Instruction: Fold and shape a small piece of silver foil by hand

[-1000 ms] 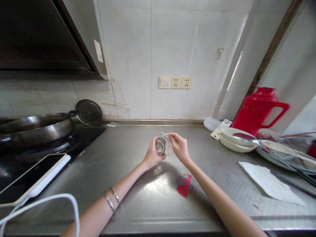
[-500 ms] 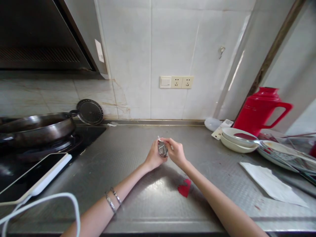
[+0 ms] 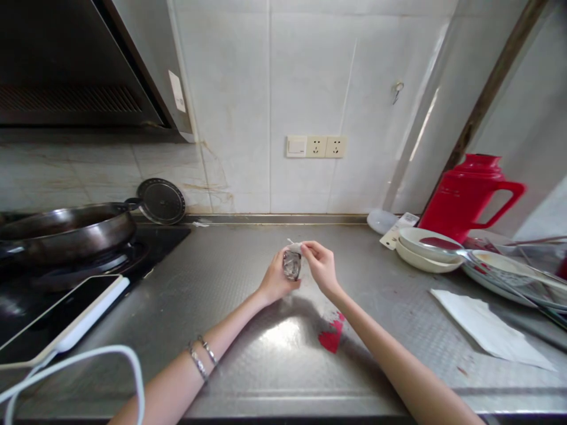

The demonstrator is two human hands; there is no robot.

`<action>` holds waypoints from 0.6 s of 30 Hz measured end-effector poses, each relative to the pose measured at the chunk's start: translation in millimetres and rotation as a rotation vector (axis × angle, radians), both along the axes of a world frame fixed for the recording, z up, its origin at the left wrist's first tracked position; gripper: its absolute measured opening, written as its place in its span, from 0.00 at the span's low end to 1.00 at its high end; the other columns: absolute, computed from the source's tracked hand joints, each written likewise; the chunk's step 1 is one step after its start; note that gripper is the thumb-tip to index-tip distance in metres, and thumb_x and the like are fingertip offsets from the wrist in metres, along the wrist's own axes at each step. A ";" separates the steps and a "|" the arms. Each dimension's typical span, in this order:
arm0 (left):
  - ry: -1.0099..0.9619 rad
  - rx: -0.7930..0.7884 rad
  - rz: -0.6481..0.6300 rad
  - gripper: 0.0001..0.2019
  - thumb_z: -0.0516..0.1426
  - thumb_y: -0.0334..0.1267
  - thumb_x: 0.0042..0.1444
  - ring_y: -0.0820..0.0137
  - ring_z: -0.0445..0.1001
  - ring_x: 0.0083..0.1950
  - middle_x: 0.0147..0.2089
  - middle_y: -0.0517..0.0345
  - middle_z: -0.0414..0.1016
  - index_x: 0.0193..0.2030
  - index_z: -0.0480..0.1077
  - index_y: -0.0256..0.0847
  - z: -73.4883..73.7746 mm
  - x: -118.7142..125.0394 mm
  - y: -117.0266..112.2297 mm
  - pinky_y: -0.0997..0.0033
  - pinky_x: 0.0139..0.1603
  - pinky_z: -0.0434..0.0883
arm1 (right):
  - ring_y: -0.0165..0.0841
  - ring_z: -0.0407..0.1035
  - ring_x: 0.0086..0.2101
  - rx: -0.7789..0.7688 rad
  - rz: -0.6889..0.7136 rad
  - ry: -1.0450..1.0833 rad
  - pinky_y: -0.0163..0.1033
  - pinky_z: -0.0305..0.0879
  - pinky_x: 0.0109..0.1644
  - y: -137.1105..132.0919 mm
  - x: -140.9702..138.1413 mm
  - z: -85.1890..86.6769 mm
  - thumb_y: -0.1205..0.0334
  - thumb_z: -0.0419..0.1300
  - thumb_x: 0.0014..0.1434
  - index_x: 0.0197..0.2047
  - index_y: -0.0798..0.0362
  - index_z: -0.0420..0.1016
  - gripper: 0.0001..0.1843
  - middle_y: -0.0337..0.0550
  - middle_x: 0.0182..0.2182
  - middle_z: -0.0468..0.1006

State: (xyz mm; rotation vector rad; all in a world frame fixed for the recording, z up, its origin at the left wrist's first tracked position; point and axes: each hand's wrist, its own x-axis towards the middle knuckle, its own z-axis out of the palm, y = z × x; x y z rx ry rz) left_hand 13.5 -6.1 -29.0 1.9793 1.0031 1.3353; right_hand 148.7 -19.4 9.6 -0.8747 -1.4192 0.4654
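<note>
My left hand point(image 3: 274, 278) is wrapped round a small grey, shiny piece point(image 3: 292, 265) that looks like glass or crumpled foil; its exact kind is unclear. The piece is held up over the metal counter, facing me. At its top edge sits a small white scrap point(image 3: 294, 247), like thin paper or film, with a thin tip sticking up to the left. My right hand point(image 3: 322, 265) pinches the right end of this scrap between thumb and fingertips. Two silvery bracelets point(image 3: 202, 358) circle my left forearm.
A jagged red patch point(image 3: 331, 337) shows on the metal counter point(image 3: 239, 260). A pan point(image 3: 66, 233) and a white-edged phone point(image 3: 62, 319) with a cable are at left. Stacked bowls point(image 3: 427, 254), a red thermos point(image 3: 465, 195) and a white tissue point(image 3: 489, 330) lie right.
My right hand has moved slightly right and up, off the front of the grey piece. More of that piece and the white scrap now shows. My left hand stays nearly still.
</note>
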 end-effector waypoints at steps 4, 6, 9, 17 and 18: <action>0.032 0.011 0.027 0.39 0.65 0.30 0.35 0.60 0.68 0.55 0.54 0.49 0.68 0.57 0.57 0.40 2.6 -0.3 -2.3 0.58 0.57 0.63 | 0.32 0.70 0.27 -0.043 -0.067 0.103 0.33 0.64 0.30 8.8 7.6 1.7 0.53 0.57 0.56 0.32 0.55 0.74 0.14 0.41 0.25 0.77; 0.033 0.024 0.024 0.39 0.65 0.30 0.35 0.60 0.67 0.56 0.55 0.49 0.67 0.57 0.57 0.40 2.2 -0.1 -2.5 0.58 0.58 0.63 | 0.32 0.70 0.26 -0.050 -0.086 0.056 0.34 0.63 0.30 11.2 9.7 0.3 0.53 0.57 0.56 0.32 0.56 0.74 0.14 0.41 0.25 0.77; 0.019 0.036 0.012 0.40 0.66 0.29 0.34 0.59 0.66 0.57 0.56 0.48 0.66 0.57 0.56 0.41 0.3 0.7 -1.7 0.57 0.59 0.62 | 0.32 0.71 0.26 -0.061 -0.032 -0.039 0.34 0.64 0.31 11.5 7.7 -3.5 0.54 0.56 0.56 0.31 0.55 0.75 0.13 0.42 0.25 0.78; -0.035 0.045 0.035 0.39 0.64 0.26 0.34 0.59 0.67 0.56 0.54 0.49 0.67 0.56 0.57 0.42 -3.6 3.4 1.0 0.57 0.57 0.64 | 0.32 0.73 0.27 0.022 -0.104 -0.168 0.33 0.65 0.31 -2.3 -6.0 -7.8 0.59 0.53 0.60 0.34 0.53 0.77 0.12 0.41 0.27 0.80; -0.038 0.043 0.042 0.39 0.64 0.26 0.34 0.59 0.68 0.55 0.54 0.50 0.67 0.56 0.57 0.42 -3.6 3.6 1.3 0.57 0.56 0.64 | 0.32 0.73 0.28 0.043 -0.109 -0.189 0.32 0.66 0.32 -4.1 -6.6 -7.8 0.60 0.53 0.60 0.35 0.52 0.78 0.12 0.41 0.28 0.80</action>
